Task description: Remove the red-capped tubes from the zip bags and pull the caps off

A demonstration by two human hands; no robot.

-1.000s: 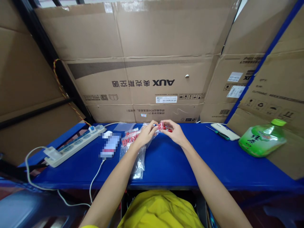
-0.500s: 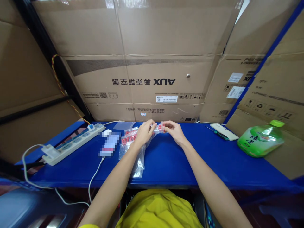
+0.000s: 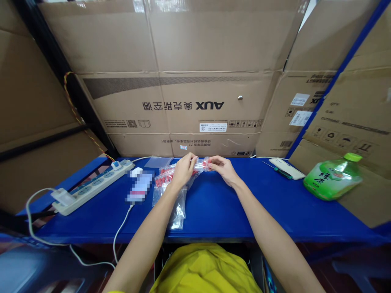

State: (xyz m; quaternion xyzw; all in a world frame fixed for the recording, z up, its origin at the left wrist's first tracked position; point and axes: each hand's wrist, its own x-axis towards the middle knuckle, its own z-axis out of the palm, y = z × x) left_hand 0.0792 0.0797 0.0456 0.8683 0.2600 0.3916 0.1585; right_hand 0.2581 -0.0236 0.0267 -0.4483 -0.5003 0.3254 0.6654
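Note:
A clear plastic bag [image 3: 200, 164] with small red pieces in it stretches between my two hands above the blue tabletop. My left hand [image 3: 184, 169] is closed on the bag's left part, its thumb and forefinger pinching the plastic. At the bag's right end, my right hand [image 3: 222, 167] pinches the plastic beside the red pieces. More clear bags with red pieces [image 3: 163, 179] lie under and left of my left hand. Another clear bag [image 3: 177, 211] hangs down toward the table's front edge. What exactly the red pieces are is too small to tell.
On the left of the blue table [image 3: 220, 207] are a white power strip [image 3: 97, 185] and a phone [image 3: 140, 186] with its cable. A green-handled screwdriver [image 3: 282, 173], a white flat object [image 3: 288, 168] and a green bottle [image 3: 332, 177] are on the right. Cardboard [image 3: 189, 53] walls the back.
My left hand has shifted slightly left along the bag, and more of the clear plastic shows between my hands. The right hand keeps its pinch at the right end.

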